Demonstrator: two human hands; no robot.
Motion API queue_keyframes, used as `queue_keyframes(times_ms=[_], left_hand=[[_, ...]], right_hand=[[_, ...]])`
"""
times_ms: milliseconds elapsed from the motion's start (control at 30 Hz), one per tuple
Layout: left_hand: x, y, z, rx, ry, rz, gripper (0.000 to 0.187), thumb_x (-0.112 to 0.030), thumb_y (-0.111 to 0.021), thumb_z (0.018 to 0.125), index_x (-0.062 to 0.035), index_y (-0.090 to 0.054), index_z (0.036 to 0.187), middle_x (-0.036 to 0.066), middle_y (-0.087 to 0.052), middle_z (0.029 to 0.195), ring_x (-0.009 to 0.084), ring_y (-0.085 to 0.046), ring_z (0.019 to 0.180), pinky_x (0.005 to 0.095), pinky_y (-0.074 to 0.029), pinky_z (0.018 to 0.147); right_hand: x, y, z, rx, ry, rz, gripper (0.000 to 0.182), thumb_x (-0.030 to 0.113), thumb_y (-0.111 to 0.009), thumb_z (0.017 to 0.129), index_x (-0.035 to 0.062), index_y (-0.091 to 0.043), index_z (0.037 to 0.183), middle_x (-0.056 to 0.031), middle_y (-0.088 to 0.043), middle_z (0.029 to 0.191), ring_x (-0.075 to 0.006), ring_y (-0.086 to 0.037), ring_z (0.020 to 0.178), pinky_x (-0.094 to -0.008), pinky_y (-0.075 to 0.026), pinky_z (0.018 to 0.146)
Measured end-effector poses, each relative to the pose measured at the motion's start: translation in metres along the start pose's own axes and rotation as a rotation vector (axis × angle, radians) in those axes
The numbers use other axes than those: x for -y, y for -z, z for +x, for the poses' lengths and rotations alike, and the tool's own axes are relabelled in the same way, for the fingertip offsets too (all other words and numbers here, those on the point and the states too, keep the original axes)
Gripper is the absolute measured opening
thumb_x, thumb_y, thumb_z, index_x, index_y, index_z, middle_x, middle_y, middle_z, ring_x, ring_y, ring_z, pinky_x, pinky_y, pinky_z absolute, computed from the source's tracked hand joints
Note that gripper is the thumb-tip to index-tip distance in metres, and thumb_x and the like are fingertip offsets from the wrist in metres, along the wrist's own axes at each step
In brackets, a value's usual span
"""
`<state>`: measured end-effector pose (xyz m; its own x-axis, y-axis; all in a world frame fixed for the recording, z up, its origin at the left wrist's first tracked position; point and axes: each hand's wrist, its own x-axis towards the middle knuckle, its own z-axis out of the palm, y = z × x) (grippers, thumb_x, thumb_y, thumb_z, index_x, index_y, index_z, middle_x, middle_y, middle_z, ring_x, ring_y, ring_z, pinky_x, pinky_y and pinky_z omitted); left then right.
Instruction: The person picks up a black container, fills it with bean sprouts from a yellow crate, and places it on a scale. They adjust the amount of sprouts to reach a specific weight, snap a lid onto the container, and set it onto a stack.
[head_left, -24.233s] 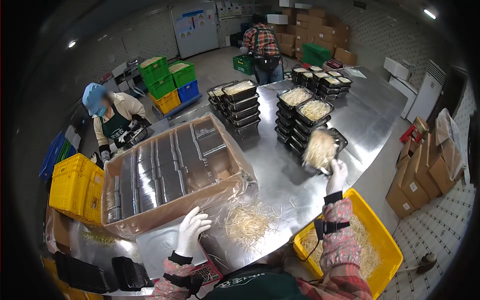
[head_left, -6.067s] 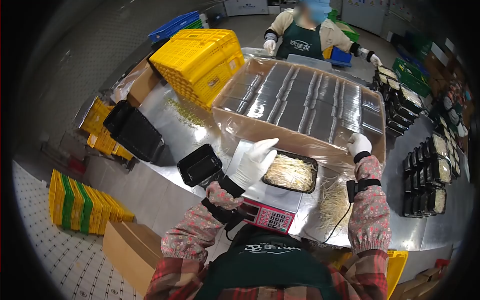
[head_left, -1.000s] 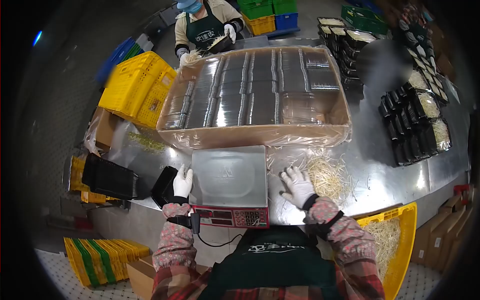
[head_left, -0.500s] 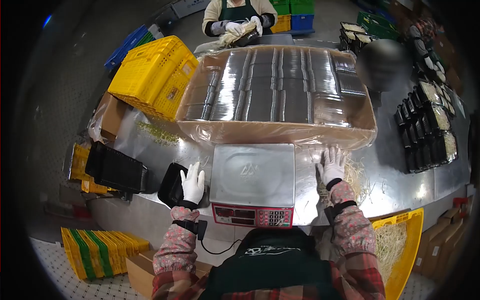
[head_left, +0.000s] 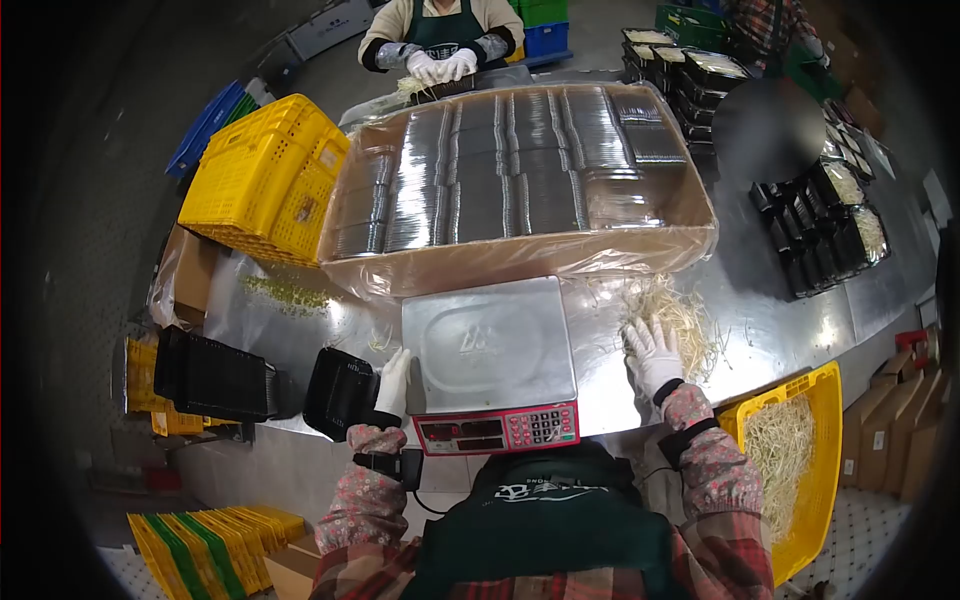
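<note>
My left hand [head_left: 394, 384], in a white glove, is upright on edge between a black plastic tray [head_left: 326, 394] and the scale, its fingers stretched out and holding nothing. The tray is empty and lies beside the back of that hand. On the other side is the electronic scale [head_left: 488, 340], with a bare metal pan and a red keypad panel. My right hand [head_left: 655, 360], also gloved, lies with fingers spread at the near left edge of a loose pile of pale bean sprouts [head_left: 690, 322] on the steel table.
A carton [head_left: 520, 250] of clear plastic lids stands behind the scale. Yellow crates [head_left: 245, 185] and stacked black trays [head_left: 215, 375] are at left. Filled trays [head_left: 845, 235] stand at right, above a yellow crate of sprouts [head_left: 785, 455]. Across the table, a person's gloved hands [head_left: 442, 66] press on a tray.
The view has shifted. My left hand has turned from flat to on edge, closer to the scale. My right hand has come nearer me, at the sprout pile. The person opposite has lowered their tray.
</note>
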<state>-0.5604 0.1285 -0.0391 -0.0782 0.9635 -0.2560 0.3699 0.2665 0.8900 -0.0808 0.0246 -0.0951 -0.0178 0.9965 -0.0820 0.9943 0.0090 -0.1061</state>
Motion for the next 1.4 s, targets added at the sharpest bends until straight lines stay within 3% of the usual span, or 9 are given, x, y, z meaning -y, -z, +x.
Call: queue_keyframes(times_ms=[200, 300, 567, 767, 900, 933, 1133, 1267, 1400], left_hand=[[0.035, -0.006, 0.01, 0.077, 0.138, -0.167, 0.051, -0.029, -0.055, 0.099, 0.0068, -0.05, 0.135, 0.012, -0.059, 0.13, 0.0175, -0.053, 0.119, 0.029, -0.039, 0.101], [-0.036, -0.028, -0.019, 0.143, 0.161, -0.382, 0.055, -0.028, -0.053, 0.1, 0.008, -0.043, 0.14, 0.015, -0.051, 0.141, 0.0204, -0.045, 0.131, 0.0304, -0.033, 0.109], [0.015, -0.043, 0.008, 0.248, -0.095, -0.097, 0.055, -0.027, -0.049, 0.102, 0.0065, -0.038, 0.144, 0.019, -0.045, 0.147, 0.0238, -0.04, 0.138, 0.0322, -0.028, 0.114], [-0.003, 0.043, -0.036, -0.373, -0.572, 0.286, 0.041, -0.011, -0.068, 0.085, 0.0029, -0.058, 0.122, 0.021, -0.056, 0.128, 0.0348, -0.053, 0.122, 0.0396, -0.041, 0.104], [0.048, 0.1, -0.067, -0.456, -0.314, 0.681, 0.048, -0.023, -0.062, 0.089, 0.0024, -0.055, 0.129, 0.026, -0.058, 0.123, 0.039, -0.057, 0.114, 0.042, -0.047, 0.096], [0.049, 0.106, -0.078, -0.315, -0.056, 0.66, 0.046, -0.024, -0.06, 0.091, -0.0011, -0.056, 0.131, 0.026, -0.061, 0.121, 0.0378, -0.061, 0.111, 0.0432, -0.048, 0.094], [0.062, 0.107, -0.046, -0.56, -0.093, 0.567, 0.022, -0.02, -0.073, 0.083, -0.004, -0.074, 0.099, 0.018, -0.071, 0.088, 0.0319, -0.07, 0.083, 0.0359, -0.053, 0.076], [0.027, 0.118, -0.027, -0.57, -0.167, 0.287, 0.036, -0.017, -0.078, 0.082, 0.0021, -0.053, 0.064, -0.002, -0.042, 0.058, 0.0059, -0.035, 0.061, 0.0285, -0.033, 0.052], [0.017, 0.133, -0.005, -0.706, -0.407, 0.171, 0.024, -0.014, -0.071, 0.09, 0.0052, -0.062, 0.08, -0.001, -0.057, 0.069, 0.0076, -0.045, 0.066, 0.027, -0.042, 0.061]], right_hand=[[0.016, -0.007, 0.018, -0.126, 0.011, 0.047, 0.07, 0.025, -0.067, 0.08, 0.0152, -0.041, 0.145, -0.0115, -0.039, 0.151, -0.0369, -0.025, 0.144, -0.056, -0.014, 0.118], [0.026, -0.005, 0.033, -0.259, 0.052, 0.085, 0.063, 0.016, -0.061, 0.083, 0.0142, -0.044, 0.144, -0.0119, -0.041, 0.15, -0.037, -0.028, 0.143, -0.0556, -0.014, 0.118], [0.02, 0.051, 0.008, -0.363, 0.09, 0.268, 0.057, 0.0, -0.055, 0.085, 0.0055, -0.047, 0.141, -0.0194, -0.047, 0.144, -0.0363, -0.039, 0.137, -0.0456, -0.028, 0.115], [-0.004, 0.015, -0.027, -0.469, -0.018, 0.495, 0.05, 0.002, -0.055, 0.089, 0.0022, -0.049, 0.139, -0.0184, -0.05, 0.142, -0.0338, -0.046, 0.131, -0.0417, -0.033, 0.112], [0.002, 0.007, -0.04, -0.458, -0.133, 0.671, 0.046, 0.005, -0.054, 0.094, 0.0019, -0.049, 0.139, -0.0169, -0.053, 0.138, -0.0292, -0.055, 0.121, -0.0368, -0.042, 0.104], [0.008, 0.012, -0.042, -0.42, -0.149, 0.679, 0.047, 0.003, -0.055, 0.093, 0.0025, -0.049, 0.139, -0.0163, -0.053, 0.137, -0.0275, -0.056, 0.118, -0.0355, -0.044, 0.101], [0.023, 0.018, -0.044, -0.402, -0.1, 0.782, 0.048, -0.003, -0.056, 0.091, 0.0058, -0.051, 0.138, -0.013, -0.056, 0.131, -0.0203, -0.06, 0.106, -0.0306, -0.049, 0.092], [0.019, 0.008, -0.066, -0.352, -0.125, 0.81, 0.035, -0.001, -0.058, 0.092, 0.0029, -0.06, 0.127, -0.0136, -0.062, 0.123, -0.0226, -0.058, 0.113, -0.032, -0.046, 0.098], [0.018, -0.008, -0.105, -0.235, -0.403, 1.19, 0.027, 0.011, -0.059, 0.097, -0.0012, -0.062, 0.121, -0.009, -0.068, 0.109, -0.0181, -0.062, 0.098, -0.0291, -0.048, 0.092]])
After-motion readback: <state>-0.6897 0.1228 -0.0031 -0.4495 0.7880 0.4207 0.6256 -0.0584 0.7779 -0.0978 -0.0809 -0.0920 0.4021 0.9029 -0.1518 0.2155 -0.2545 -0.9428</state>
